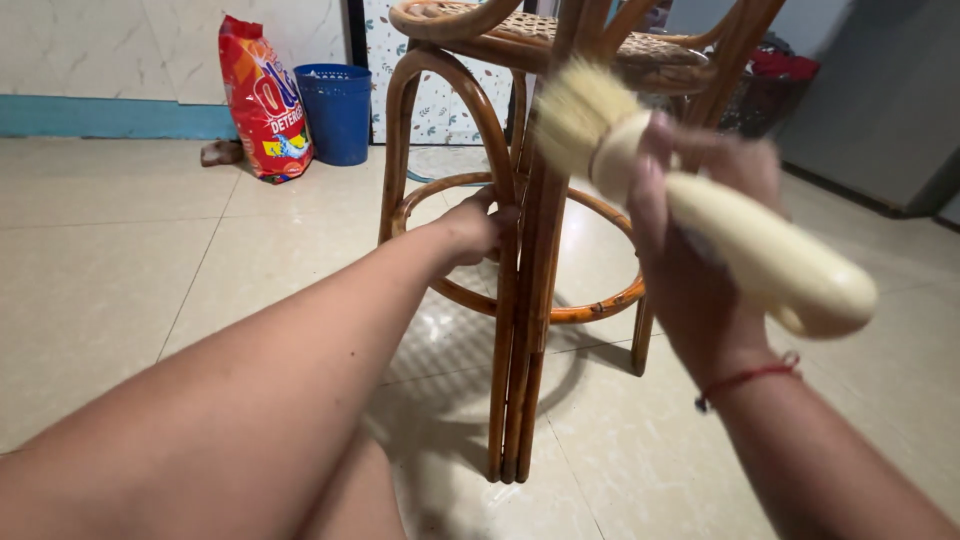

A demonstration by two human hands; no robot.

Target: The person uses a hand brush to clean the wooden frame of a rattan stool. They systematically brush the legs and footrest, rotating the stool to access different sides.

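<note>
Left hand (478,228): arm stretched forward, fingers wrapped around a vertical leg of the rattan chair (520,250), just above the round lower ring. Grip looks closed on the cane.

Right hand (690,250): raised, fingers closed around the pale, cream-coloured handle of a round brush (640,160). Handle end points down and right toward the camera; the bristle head points up and left. Bristles are blurred and lie against or just in front of the upright cane bundle under the seat; contact cannot be told. A red string sits on the right wrist.

Chair stands upright on the tiled floor (120,260), centre of view. Woven seat at the top edge, curved arched leg to the left, ring brace between the legs.

Background: red detergent bag (263,95) leaning at the wall, blue bucket (336,110) just beside it on its right. A dark basket with red cloth behind the chair, upper right.
</note>
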